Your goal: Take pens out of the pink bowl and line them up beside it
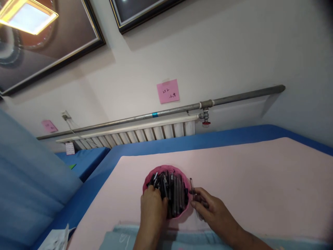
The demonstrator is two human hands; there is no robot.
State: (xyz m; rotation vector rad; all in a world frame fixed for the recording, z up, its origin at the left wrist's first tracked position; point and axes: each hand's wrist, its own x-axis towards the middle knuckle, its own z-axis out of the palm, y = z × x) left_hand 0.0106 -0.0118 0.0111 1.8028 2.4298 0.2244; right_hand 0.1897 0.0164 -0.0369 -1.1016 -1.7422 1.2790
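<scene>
A round pink basket (188,205) stands on the pale pink sheet and holds many dark and clear-barrelled pens (177,192), most lying lengthwise. My left hand (152,206) reaches over its near left side, with curled fingers down among the pens. The fingertips are hidden there, so what they grip cannot be made out. Just outside the basket's right rim, my right hand (208,206) is closed on a slim, clear-barrelled pen (191,184) between thumb and fingers. That pen stands tilted, its upper end showing above the fingers and its lower end below the thumb.
The pink sheet (247,180) covers a blue bed (208,137). Light blue cloth (117,238) lies along the near edge. At left hang a blue curtain (31,180) and a white paper (56,239) lies below. A radiator (145,133) and pipe (179,109) run along the wall behind.
</scene>
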